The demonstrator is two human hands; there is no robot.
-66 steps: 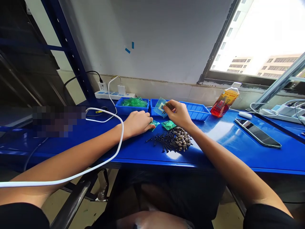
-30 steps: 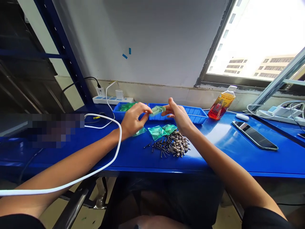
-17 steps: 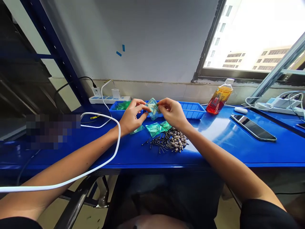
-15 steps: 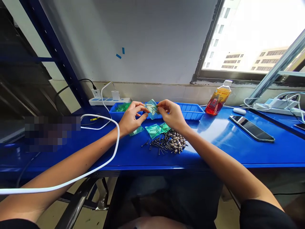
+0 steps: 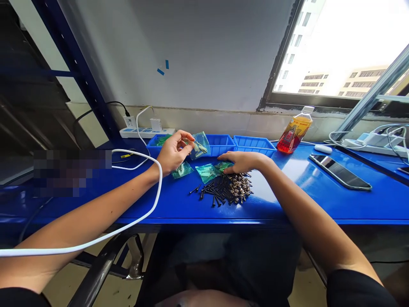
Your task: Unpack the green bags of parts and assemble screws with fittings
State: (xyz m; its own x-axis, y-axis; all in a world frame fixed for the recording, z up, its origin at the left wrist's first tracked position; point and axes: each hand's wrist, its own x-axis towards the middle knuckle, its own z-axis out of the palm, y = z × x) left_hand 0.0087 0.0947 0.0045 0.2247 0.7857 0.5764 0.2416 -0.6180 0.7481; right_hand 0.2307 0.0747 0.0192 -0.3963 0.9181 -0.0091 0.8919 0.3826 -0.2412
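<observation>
My left hand (image 5: 175, 154) pinches the edge of a small green-tinted plastic bag (image 5: 200, 146), raised in front of the blue bins; pale slender pieces show inside it. My right hand (image 5: 244, 162) is lowered over the table, thumb and fingers apart, at a green bag (image 5: 223, 167) that it partly covers. Beside that lies another green bag (image 5: 206, 172) with thin pieces in it. A further green bag (image 5: 182, 169) rests below my left hand. Nearer to me are a pile of black screws (image 5: 217, 192) and a heap of shiny metal fittings (image 5: 239, 187).
Blue bins (image 5: 255, 145) line the back of the blue table (image 5: 287, 204), one holding green bags (image 5: 159, 140). A drink bottle (image 5: 294, 131) and a phone (image 5: 340, 172) are on the right. A white cable (image 5: 159, 187) arches across my left forearm. Behind stands a power strip (image 5: 145, 133).
My right hand has let go of the raised bag and moved down to the right, over a bag on the table. My left hand still holds the raised bag.
</observation>
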